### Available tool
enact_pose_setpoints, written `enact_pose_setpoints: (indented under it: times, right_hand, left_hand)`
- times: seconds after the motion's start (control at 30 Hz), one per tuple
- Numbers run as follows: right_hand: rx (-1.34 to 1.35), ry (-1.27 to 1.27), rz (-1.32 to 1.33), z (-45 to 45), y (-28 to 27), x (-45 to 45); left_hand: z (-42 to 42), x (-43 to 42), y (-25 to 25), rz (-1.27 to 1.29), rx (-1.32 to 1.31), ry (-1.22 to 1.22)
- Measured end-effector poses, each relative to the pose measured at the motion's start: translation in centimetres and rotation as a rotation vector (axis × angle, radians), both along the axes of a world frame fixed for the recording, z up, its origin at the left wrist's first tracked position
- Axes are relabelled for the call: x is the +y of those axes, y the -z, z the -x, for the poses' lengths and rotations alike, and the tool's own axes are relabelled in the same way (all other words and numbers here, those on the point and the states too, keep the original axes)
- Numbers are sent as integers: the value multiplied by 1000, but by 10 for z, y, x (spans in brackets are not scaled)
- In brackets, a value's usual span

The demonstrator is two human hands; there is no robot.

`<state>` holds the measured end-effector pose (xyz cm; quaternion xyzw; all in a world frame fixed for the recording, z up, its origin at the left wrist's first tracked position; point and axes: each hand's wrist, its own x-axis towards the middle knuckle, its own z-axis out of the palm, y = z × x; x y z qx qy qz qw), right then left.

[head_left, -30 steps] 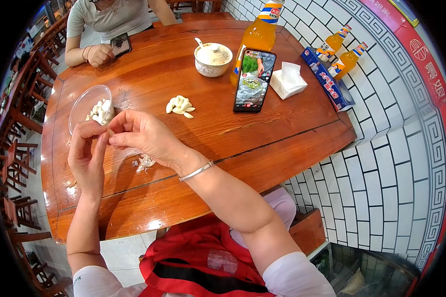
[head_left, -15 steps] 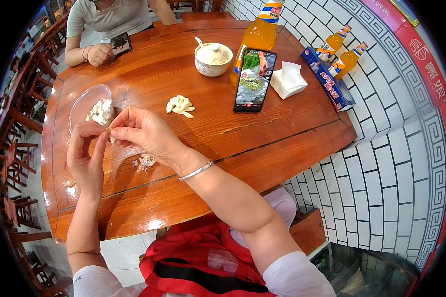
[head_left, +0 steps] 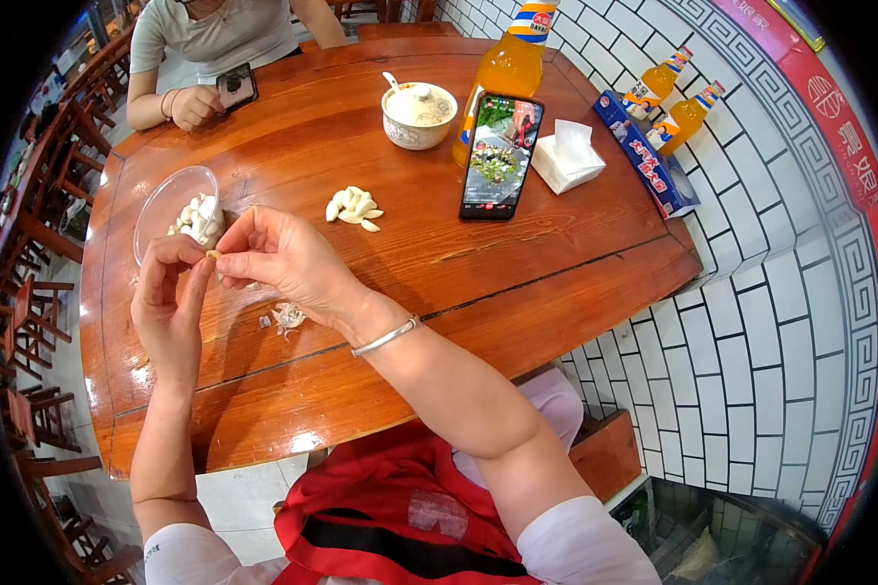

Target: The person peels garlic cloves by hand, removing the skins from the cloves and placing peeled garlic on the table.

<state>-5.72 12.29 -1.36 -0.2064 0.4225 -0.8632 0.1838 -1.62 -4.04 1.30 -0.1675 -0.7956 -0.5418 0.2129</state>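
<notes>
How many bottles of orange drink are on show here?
3. A large bottle stands behind the upright phone; a small bottle and its twin are near the tiled wall, at the blue box.

3 bottles point(head_left: 510, 70), 2 phones point(head_left: 498, 171), 1 spoon point(head_left: 391, 82)

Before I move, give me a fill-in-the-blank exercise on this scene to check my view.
The left hand and right hand pinch a garlic clove between their ____.
The silver bracelet is on the ____ wrist.
The propped smartphone stands in front of a tall orange soda ____.
A ____ handle sticks out of the lidded bowl.

Missing words: fingertips; right; bottle; spoon.
</notes>
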Motion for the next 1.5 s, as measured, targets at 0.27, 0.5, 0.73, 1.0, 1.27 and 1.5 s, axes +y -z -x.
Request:
enact_pose_setpoints:
  times: [0.27, 0.5, 0.73, 1.0, 1.27, 1.5]
  right_hand:
    - [-9, -20, 27, 1, 3, -2]
    - [-53, -87, 74, 0, 2, -3]
    - [-170, -116, 201, 1, 3, -1]
    - [-187, -95, 215, 0, 2, 0]
    - [-171, -38, 212, 3, 5, 0]
    - [-201, 41, 159, 1, -3, 3]
  left_hand:
    - [0, 3, -2, 179, 115, -37]
    - [-2, 8, -3, 367, 305, -125]
    - [-4, 10, -2, 362, 340, -119]
    - [-4, 6, 3, 287, 283, -34]
    - [-4, 8, 6, 243, 301, 4]
    - [-6, 5, 6, 354, 399, 59]
